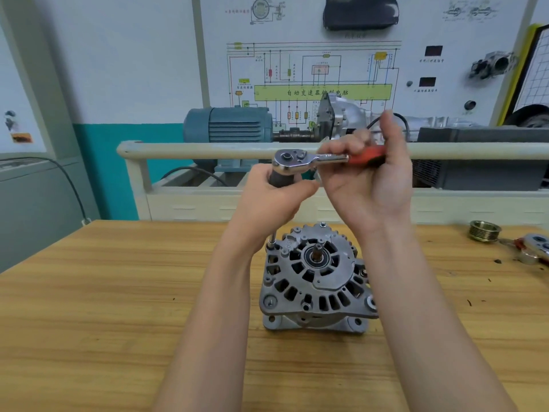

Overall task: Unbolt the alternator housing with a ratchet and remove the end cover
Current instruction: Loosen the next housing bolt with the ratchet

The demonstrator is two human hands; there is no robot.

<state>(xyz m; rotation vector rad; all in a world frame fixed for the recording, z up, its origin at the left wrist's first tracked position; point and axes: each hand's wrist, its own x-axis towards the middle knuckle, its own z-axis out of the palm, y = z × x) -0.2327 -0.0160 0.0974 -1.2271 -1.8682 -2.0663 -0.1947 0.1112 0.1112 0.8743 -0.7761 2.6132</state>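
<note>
Where the wooden table (89, 307) fills the lower part of the view, the alternator (315, 281) sits near its middle, shaft end up, vented grey end cover (320, 272) facing the camera. Behind the table runs a pale rail (193, 150), and past it a white wall board (312, 69) with a coloured wiring diagram, a blue-grey motor (228, 124) in front of it.

Both forearms reach in from the bottom edge. Left hand (267, 200) hangs above the alternator's far left corner, fingers curled round the dark grip (280, 176) under the ratchet's head. From below that hand a thin steel extension bar (274, 234) drops straight down to a socket (271, 242) seated on a bolt at the cover's far left edge.

Right hand (368, 179) is palm toward the camera, raised above the alternator. Its fingers wrap the red handle of the ratchet (315, 159); one finger sticks straight up. The ratchet lies level, chrome head to the left over the left hand, handle pointing right.

Other bolt heads show round the cover's rim, one at the far edge (323, 224), one at the near left (269, 301).

Far right on the table: a brass-coloured grooved pulley (484, 230), and just beside it a partly cut-off metal part (534, 248) with red on it.
</note>
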